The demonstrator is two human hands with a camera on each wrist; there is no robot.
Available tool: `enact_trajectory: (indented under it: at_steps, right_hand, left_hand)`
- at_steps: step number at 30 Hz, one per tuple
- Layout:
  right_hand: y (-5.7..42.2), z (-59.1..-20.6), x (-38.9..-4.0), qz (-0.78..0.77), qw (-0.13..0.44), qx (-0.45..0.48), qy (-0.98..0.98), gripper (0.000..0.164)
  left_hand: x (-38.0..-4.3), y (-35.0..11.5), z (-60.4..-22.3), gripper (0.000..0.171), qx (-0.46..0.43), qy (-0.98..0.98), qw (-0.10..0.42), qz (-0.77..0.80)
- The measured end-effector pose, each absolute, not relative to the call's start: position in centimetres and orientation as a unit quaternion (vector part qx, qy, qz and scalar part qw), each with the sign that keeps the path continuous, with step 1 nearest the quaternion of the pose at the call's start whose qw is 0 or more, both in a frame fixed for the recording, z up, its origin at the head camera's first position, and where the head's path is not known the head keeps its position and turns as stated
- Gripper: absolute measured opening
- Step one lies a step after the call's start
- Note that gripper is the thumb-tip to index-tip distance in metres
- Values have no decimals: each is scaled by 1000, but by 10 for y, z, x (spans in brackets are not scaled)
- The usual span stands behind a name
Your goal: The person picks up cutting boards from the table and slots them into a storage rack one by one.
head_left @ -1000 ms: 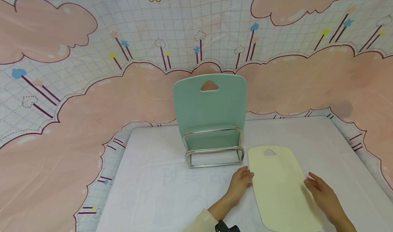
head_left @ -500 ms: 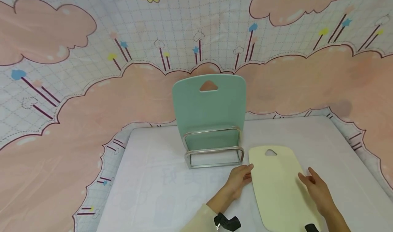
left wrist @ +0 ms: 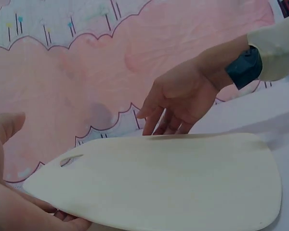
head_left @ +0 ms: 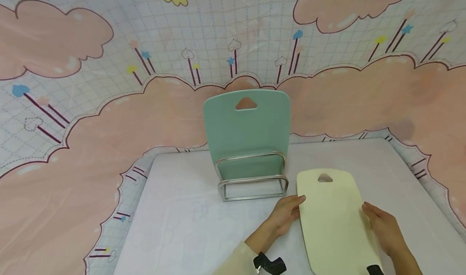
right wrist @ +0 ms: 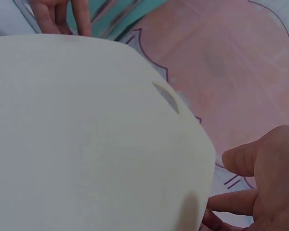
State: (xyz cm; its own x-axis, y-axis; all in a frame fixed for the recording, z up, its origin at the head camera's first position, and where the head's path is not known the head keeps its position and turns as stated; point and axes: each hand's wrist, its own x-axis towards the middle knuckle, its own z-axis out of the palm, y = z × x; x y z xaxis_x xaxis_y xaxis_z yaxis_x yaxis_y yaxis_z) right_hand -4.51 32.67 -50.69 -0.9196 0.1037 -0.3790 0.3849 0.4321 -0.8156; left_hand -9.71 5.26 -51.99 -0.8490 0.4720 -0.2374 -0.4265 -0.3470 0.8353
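A cream cutting board (head_left: 335,218) with a small handle hole lies between my two hands, its far end slightly raised. At its left long edge my left hand (head_left: 285,214) holds on, the thumb by the edge and the fingers reaching underneath. My right hand (head_left: 386,228) holds the opposite edge. In the right wrist view the right hand (right wrist: 274,183) has its fingertips under the rim of the board (right wrist: 96,130), thumb standing off it. The left wrist view shows the left hand (left wrist: 19,197) with fingers beneath the board (left wrist: 168,183) and thumb raised; some fingertips are hidden.
Behind the left hand, a metal wire rack (head_left: 253,182) holds a green cutting board (head_left: 247,129) upright. A white cloth covers the table (head_left: 174,226). A patterned pink curtain (head_left: 174,113) hangs at the back. Black straps sit on both wrists.
Both hands have closed in on the edges of the cream board. Its far end has risen and shifted slightly right. The rack and green board stay in place.
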Motion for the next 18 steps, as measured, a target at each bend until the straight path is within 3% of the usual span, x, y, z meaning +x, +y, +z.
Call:
enact_trajectory:
  at_steps: [8,18]
  right_hand:
    - [327,-501,-43,-507,110,144,842,74]
    - [326,-493,-40,-531,41,199,823,69]
  left_hand:
    - [-95,50,-505,53,90,511,300,801]
    - [-94,52,-487,49,146,532,278,786]
